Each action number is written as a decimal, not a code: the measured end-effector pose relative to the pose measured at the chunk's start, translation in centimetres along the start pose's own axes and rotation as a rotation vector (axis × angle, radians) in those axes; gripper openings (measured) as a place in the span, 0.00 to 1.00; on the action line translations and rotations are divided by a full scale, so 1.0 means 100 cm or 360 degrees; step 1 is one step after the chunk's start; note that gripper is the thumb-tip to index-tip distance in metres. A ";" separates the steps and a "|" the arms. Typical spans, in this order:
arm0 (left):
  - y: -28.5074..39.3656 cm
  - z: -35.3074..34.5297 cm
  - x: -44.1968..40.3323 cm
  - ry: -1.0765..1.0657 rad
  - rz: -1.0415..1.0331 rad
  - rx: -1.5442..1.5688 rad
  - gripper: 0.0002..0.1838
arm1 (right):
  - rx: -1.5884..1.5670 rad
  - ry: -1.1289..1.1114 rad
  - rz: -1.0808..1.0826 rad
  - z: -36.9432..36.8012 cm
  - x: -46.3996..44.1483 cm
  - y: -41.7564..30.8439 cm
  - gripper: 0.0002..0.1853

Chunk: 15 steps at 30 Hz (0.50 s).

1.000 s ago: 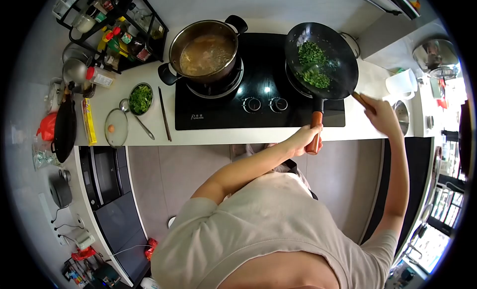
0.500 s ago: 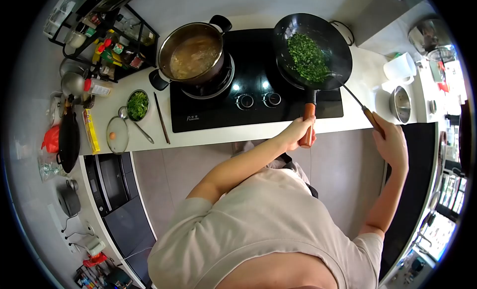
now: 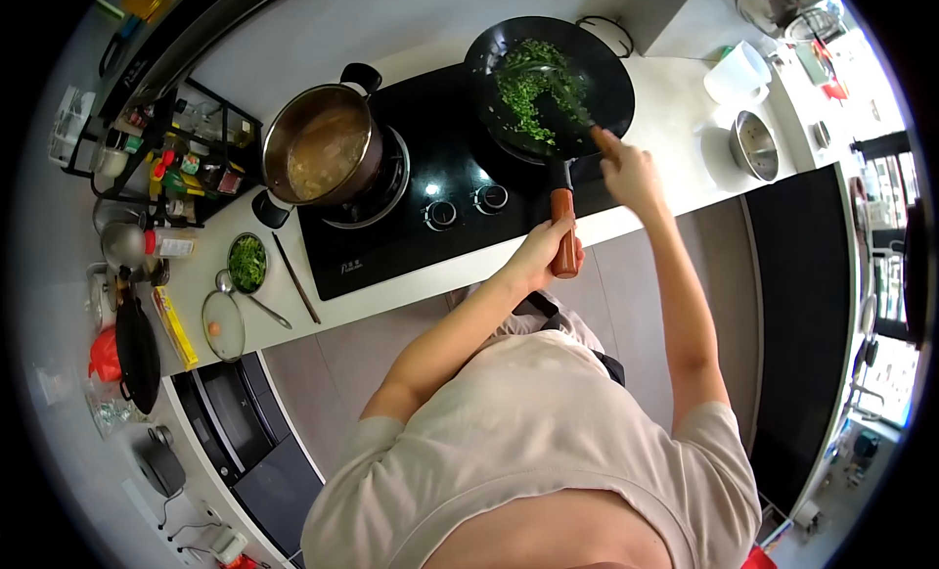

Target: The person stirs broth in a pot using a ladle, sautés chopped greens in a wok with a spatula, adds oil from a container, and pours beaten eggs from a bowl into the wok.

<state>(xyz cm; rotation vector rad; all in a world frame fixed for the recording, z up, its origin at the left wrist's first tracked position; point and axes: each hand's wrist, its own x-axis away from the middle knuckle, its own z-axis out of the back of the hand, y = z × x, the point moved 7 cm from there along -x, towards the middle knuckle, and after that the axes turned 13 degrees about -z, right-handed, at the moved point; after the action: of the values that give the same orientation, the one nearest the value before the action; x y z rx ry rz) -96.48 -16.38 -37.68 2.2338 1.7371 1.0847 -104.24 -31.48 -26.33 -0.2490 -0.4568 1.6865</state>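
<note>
My left hand [image 3: 540, 253] is closed around the reddish-brown wooden handle [image 3: 563, 228] of a black wok [image 3: 608, 85]. The wok rests on the right burner. Chopped green leaves [image 3: 530, 101] lie spread across its left and middle part. In my right hand [image 3: 632, 175], just to the right of the wok handle, is a spatula [image 3: 603, 136] with a wooden grip. Its far end reaches into the greens, blurred and partly hidden, so its exact shape is unclear.
On the left burner of the black hob [image 3: 391, 246] stands a pot [image 3: 279, 153] of brownish broth. Left on the counter are a bowl of greens [image 3: 247, 263], a spoon [image 3: 269, 313], chopsticks [image 3: 296, 278] and a glass dish [image 3: 224, 326]. A metal bowl [image 3: 753, 146] and white container [image 3: 738, 75] stand right.
My right hand has moved up and left, toward the wok, pushing the spatula deeper into the greens, which are now more spread out. The view has shifted; my left hand keeps its grip.
</note>
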 end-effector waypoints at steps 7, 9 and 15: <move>0.002 -0.001 0.001 0.0082 0.0034 0.0005 0.17 | 0.0371 -0.0219 -0.0100 0.032 0.065 -0.004 0.26; 0.000 0.001 0.001 0.0040 0.0039 0.0035 0.17 | 0.0235 -0.0098 -0.0103 0.011 0.043 0.007 0.26; 0.001 0.000 0.000 0.0074 0.0070 0.0020 0.16 | 0.0199 -0.0245 -0.0097 0.078 0.079 0.001 0.25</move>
<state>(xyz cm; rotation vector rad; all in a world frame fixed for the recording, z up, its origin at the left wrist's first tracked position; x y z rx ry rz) -96.39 -16.43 -37.64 2.2820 1.7249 1.1470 -108.88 -24.94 -18.64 -0.0137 -0.4665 1.6737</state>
